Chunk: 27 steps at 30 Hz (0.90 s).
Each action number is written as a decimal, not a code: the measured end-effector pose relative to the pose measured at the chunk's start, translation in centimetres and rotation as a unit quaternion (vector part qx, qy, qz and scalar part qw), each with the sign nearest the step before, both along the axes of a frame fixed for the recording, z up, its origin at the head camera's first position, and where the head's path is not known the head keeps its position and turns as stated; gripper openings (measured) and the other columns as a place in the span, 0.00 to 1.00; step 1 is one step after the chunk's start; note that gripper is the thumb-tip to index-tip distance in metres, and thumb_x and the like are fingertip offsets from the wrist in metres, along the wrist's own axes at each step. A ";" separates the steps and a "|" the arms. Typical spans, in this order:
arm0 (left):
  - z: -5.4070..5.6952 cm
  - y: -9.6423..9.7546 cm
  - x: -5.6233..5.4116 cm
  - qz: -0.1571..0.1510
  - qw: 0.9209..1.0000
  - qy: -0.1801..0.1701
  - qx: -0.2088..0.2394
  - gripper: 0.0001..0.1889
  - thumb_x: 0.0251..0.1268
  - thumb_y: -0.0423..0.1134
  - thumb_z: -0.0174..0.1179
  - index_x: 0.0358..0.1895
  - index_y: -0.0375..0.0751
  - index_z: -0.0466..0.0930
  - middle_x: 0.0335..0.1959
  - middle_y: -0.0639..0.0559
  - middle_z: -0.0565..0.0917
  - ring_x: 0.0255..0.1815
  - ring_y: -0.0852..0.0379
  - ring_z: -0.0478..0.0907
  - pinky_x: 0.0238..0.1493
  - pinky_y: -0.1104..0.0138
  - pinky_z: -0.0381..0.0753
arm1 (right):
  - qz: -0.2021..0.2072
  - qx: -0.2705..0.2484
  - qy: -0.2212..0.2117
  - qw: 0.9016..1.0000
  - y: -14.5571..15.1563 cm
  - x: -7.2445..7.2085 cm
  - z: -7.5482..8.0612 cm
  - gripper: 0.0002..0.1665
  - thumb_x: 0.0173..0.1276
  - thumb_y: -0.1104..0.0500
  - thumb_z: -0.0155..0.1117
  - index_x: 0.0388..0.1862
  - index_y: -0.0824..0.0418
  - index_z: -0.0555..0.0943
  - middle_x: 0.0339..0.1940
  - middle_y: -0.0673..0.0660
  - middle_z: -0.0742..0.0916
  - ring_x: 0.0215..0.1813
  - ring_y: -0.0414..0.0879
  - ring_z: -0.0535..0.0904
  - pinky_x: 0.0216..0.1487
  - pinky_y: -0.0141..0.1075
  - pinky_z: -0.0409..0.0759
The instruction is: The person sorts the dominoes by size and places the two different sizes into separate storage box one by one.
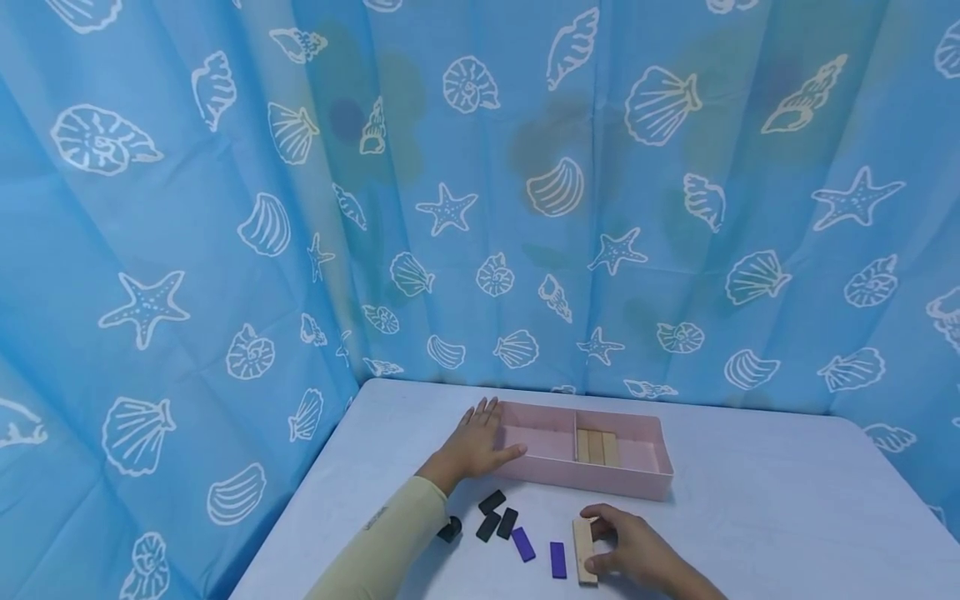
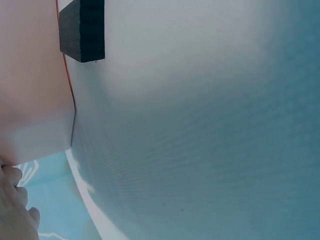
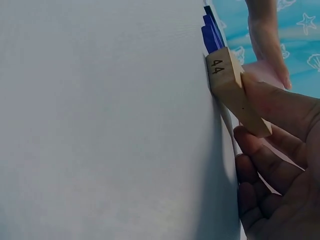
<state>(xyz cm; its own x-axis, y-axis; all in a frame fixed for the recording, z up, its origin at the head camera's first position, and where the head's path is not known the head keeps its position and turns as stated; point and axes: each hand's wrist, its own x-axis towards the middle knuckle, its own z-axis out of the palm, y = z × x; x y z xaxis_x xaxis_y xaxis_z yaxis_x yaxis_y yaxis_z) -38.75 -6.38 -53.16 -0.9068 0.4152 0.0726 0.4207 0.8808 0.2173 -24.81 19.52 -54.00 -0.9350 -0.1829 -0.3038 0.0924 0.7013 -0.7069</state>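
Note:
A pink two-compartment box (image 1: 592,477) stands on the table. My left hand (image 1: 474,443) rests at its left end with fingers extended and the thumb along the near wall; in the left wrist view only some fingers show at the lower left. With thumb and fingers my right hand (image 1: 633,546) pinches a pale wooden block (image 1: 584,550) by its two ends, in front of the box. The right wrist view shows "44" marked on this wooden block's end. Several similar wooden blocks (image 1: 597,447) lie side by side in the right compartment, against the divider.
Two purple blocks (image 1: 523,544) lie left of the held block. Several black blocks (image 1: 487,526) are scattered before the box, and a black object (image 1: 450,529) sits partly behind the left sleeve. Blue shell-patterned curtains (image 1: 495,208) hang behind the white table (image 1: 780,500).

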 end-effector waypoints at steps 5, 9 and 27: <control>0.0 0.0 0.0 0.002 1.000 0.002 -0.001 0.52 0.62 0.75 0.41 0.78 0.39 0.44 0.79 0.46 0.47 0.78 0.48 0.38 0.74 0.53 0.40 | -0.010 -0.020 0.011 1.000 0.0 0.5 0.1 0.53 0.40 0.53 0.83 0.68 0.62 0.70 0.38 0.50 0.80 0.41 0.46 0.74 0.52 0.51 0.76; 0.0 0.0 0.0 0.001 1.000 0.008 0.001 0.52 0.62 0.74 0.41 0.78 0.38 0.44 0.78 0.45 0.48 0.78 0.46 0.39 0.74 0.52 0.40 | -0.013 -0.049 0.023 0.998 0.2 0.9 0.2 0.58 0.41 0.57 0.83 0.72 0.62 0.65 0.39 0.52 0.78 0.38 0.46 0.74 0.42 0.43 0.78; 0.2 0.0 0.4 0.001 1.000 0.007 -0.001 0.51 0.63 0.74 0.41 0.78 0.38 0.44 0.79 0.45 0.47 0.78 0.48 0.38 0.74 0.51 0.41 | -0.107 -0.155 0.047 0.981 1.6 -0.6 0.7 0.71 0.37 0.73 0.80 0.79 0.54 0.52 0.41 0.58 0.77 0.36 0.47 0.78 0.36 0.39 0.82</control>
<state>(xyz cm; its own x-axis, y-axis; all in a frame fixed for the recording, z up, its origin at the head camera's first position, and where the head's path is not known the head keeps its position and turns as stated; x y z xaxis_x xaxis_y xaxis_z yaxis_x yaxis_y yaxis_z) -38.36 -6.42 -52.96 -0.9068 0.4133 0.0836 0.4215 0.8823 0.2096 -25.42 21.08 -53.28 -0.9832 -0.0490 -0.1760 0.1391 0.4237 -0.8950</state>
